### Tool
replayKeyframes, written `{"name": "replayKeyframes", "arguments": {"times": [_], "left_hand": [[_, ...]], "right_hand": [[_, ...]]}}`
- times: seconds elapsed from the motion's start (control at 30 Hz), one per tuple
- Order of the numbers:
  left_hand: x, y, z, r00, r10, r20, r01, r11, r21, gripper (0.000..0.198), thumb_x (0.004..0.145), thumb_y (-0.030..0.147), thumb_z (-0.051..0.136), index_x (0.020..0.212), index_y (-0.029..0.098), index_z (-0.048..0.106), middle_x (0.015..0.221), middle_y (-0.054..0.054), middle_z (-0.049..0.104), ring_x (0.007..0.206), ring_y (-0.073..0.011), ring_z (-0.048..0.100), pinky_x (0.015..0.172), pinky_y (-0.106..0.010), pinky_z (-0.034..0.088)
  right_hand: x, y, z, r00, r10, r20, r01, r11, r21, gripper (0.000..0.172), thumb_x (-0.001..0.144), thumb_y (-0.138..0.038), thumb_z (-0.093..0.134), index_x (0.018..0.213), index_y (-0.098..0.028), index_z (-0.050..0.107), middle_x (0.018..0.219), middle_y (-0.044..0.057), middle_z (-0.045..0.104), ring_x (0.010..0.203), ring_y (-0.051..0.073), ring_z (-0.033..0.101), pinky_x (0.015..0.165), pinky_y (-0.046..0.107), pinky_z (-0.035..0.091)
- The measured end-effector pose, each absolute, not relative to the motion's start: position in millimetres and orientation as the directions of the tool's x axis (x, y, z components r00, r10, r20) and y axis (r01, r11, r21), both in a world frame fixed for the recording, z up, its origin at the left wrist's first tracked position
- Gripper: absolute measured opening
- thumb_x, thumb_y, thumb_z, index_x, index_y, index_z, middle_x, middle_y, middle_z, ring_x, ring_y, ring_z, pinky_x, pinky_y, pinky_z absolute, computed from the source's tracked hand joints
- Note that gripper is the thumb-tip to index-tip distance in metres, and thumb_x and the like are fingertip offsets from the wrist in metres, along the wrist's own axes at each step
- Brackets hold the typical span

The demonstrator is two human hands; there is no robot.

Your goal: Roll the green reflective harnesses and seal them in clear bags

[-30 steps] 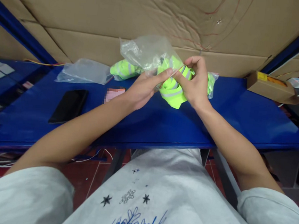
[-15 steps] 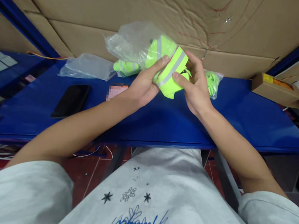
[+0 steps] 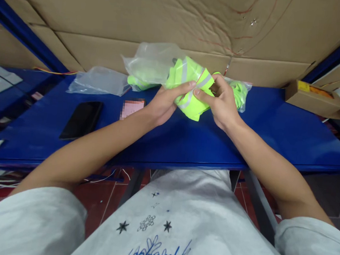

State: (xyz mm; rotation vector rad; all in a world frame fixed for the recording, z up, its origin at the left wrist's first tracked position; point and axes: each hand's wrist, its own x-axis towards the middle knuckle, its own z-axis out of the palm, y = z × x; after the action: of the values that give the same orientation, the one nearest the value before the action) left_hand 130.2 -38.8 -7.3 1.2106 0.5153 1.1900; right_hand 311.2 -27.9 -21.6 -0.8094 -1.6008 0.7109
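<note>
The fingers (image 3: 188, 85) of the left hand (image 3: 163, 103) are closed on the left side of a folded neon-yellow vest (image 3: 193, 106), with the thumb laid across its grey reflective strip. The right hand (image 3: 224, 104) grips the same bundle from three o'clock, fingers curled behind it. Its thumb lies on top, and the thumb tip almost meets the left thumb. The vest is held just above the blue worktop (image 3: 277, 129), near its far edge.

The far part of the vest sits under the film of a clear plastic bag (image 3: 152, 62), which bulges away toward ten o'clock from the hands. At two o'clock, just beside the right hand, lies a second bagged neon bundle (image 3: 241, 93).

Further out at nine o'clock a flat empty bag (image 3: 99, 81) rests on the worktop. A small pink card (image 3: 131, 107) lies near the left wrist, and a black phone (image 3: 81, 119) lies face down at eight o'clock. Well apart at three o'clock stands a brown carton (image 3: 315, 99). Cardboard sheeting (image 3: 138, 17) backs the worktop.
</note>
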Motion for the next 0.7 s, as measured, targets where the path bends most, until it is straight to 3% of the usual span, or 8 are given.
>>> {"name": "replayKeyframes", "arguments": {"times": [0.17, 0.33, 0.5, 0.57, 0.7], "left_hand": [[126.5, -38.5, 0.0, 0.361, 0.899, 0.247, -0.401, -0.090, 0.912, 0.020, 0.089, 0.036, 0.087, 0.100, 0.020, 0.081, 0.131, -0.007, 0.081, 0.144, -0.0360, 0.066, 0.119, -0.045, 0.060], [129.6, -43.3, 0.5, 0.293, 0.909, 0.298, -0.445, -0.146, 0.883, 0.019, 0.089, 0.030, 0.088, 0.100, 0.018, 0.078, 0.118, -0.004, 0.084, 0.137, -0.0329, 0.071, 0.120, -0.044, 0.059], [135.4, -50.1, 0.3, 0.182, 0.929, 0.322, -0.504, -0.193, 0.842, 0.015, 0.090, 0.028, 0.086, 0.098, 0.019, 0.078, 0.116, -0.003, 0.083, 0.129, -0.0283, 0.075, 0.115, -0.040, 0.061], [134.9, -49.0, -1.5, 0.167, 0.932, 0.321, -0.512, -0.196, 0.836, 0.014, 0.089, 0.027, 0.088, 0.096, 0.020, 0.079, 0.112, -0.002, 0.083, 0.124, -0.0274, 0.077, 0.113, -0.040, 0.063], [131.6, -42.8, -8.4, 0.223, 0.938, 0.266, -0.458, -0.140, 0.878, 0.018, 0.081, 0.027, 0.093, 0.087, 0.021, 0.077, 0.114, -0.003, 0.085, 0.131, -0.0312, 0.074, 0.114, -0.041, 0.061]], "right_hand": [[313.4, -33.9, -16.9, -0.194, 0.771, 0.607, 0.281, 0.636, -0.718, 0.054, 0.092, -0.075, 0.078, 0.114, -0.027, 0.067, 0.110, 0.005, 0.074, 0.113, 0.029, 0.073, 0.101, 0.052, 0.066], [307.4, -39.8, -18.9, -0.176, 0.734, 0.656, 0.340, 0.671, -0.659, 0.054, 0.107, -0.075, 0.053, 0.130, -0.027, 0.065, 0.122, 0.008, 0.075, 0.119, 0.028, 0.072, 0.104, 0.048, 0.065], [305.2, -32.4, -28.8, -0.181, 0.718, 0.672, 0.327, 0.688, -0.648, 0.056, 0.104, -0.079, 0.056, 0.115, -0.026, 0.069, 0.111, 0.008, 0.076, 0.101, 0.026, 0.075, 0.090, 0.045, 0.068], [304.9, -35.1, -28.9, -0.181, 0.714, 0.676, 0.328, 0.692, -0.643, 0.057, 0.103, -0.080, 0.057, 0.112, -0.025, 0.072, 0.108, 0.007, 0.077, 0.099, 0.027, 0.075, 0.092, 0.046, 0.067], [304.7, -43.6, -24.5, -0.136, 0.743, 0.655, 0.380, 0.650, -0.658, 0.056, 0.098, -0.079, 0.066, 0.091, -0.023, 0.075, 0.082, 0.004, 0.072, 0.090, 0.027, 0.073, 0.097, 0.049, 0.065]]}}
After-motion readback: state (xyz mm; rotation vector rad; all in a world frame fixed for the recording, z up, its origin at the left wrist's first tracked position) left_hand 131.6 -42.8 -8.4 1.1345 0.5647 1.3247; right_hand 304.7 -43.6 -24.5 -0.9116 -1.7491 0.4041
